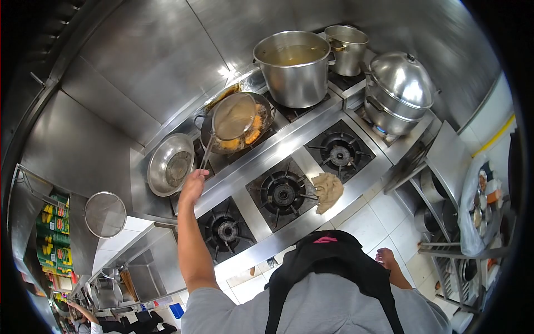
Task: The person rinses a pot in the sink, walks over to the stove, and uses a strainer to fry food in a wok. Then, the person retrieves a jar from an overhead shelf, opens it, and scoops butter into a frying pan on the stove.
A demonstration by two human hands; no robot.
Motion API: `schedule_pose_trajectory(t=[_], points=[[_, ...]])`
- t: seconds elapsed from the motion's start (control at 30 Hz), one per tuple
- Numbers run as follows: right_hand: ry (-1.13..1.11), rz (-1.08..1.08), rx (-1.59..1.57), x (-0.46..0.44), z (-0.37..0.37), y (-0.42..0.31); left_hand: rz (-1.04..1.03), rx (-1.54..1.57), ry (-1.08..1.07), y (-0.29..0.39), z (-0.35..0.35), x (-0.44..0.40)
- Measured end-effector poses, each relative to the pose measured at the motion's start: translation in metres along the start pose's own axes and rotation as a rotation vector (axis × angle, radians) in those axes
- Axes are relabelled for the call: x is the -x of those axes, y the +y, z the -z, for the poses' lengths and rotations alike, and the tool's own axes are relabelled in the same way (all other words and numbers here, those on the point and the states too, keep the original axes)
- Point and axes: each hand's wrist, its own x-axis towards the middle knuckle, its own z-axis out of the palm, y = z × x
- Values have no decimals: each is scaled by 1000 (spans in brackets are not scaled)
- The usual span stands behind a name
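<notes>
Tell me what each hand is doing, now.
Left hand: closed on the handle of the strainer.
Right hand: nothing visible in it; whether open or closed cannot be told.

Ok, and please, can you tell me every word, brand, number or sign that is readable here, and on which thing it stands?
No text can be read with certainty.
Green packs on the left: printed labels, too small and blurred.
Black garment: a pink mark, too blurred to tell if it is lettering.
</notes>
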Motion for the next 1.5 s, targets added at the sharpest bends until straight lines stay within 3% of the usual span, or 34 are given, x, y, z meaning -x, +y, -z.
schedule_pose_trajectory(t=[0.07, 0.13, 0.17, 0.3, 0.33, 0.4, 0.5, 0.57, 0.63, 0.67, 0.73, 0.77, 1.03, 1.1, 1.13, 1.2, 1.33, 1.43, 1.5], points=[[79, 16, -20, 16, -11, -15, -49, -125, 86, -11, 12, -12], [78, 19, -14, 20, -13, -18, -307, -441, 315, -5, 19, -12], [80, 11, -11, 17, -10, -15, -254, -461, 329, -2, 24, -12], [97, -78, 48, 8, 1, 2, -172, -622, 324, -23, 54, -49], [97, -77, 50, 2, 9, 15, -172, -626, 238, -25, 65, -55], [-38, 224, 384, -23, 33, 48, -171, -628, 152, -13, 73, -59], [23, 239, 497, -25, 36, 59, -41, -673, 127, 10, 87, -63], [78, 225, 530, -26, 36, 63, -200, -700, 89, -8, 109, -95], [81, 299, 576, -22, 32, 61, -155, -767, 74, 23, 115, -83], [85, 296, 571, -20, 30, 60, -111, -834, 60, 39, 117, -74], [-77, 120, 114, -18, 21, 52, -161, -851, 52, 51, 130, -68], [30, 44, 51, 9, 3, 29, -206, -866, 48, 56, 135, -65], [48, 16, -6, 7, -9, 38, -164, -874, 67, 67, 143, -29], [-143, 411, 487, -20, 9, 62, -150, -854, 104, 62, 143, -16], [-145, 410, 490, -23, 10, 65, -205, -838, 136, 56, 144, -11], [-58, 247, 454, -22, 10, 66, -253, -820, 170, 52, 145, 2], [-65, 230, 502, -23, 10, 58, -248, -763, 220, 49, 128, 31], [-60, 70, 261, -12, -2, 40, -292, -684, 269, 21, 120, 37], [71, -80, -2, -1, -18, 22, -332, -645, 293, -3, 108, 36]])
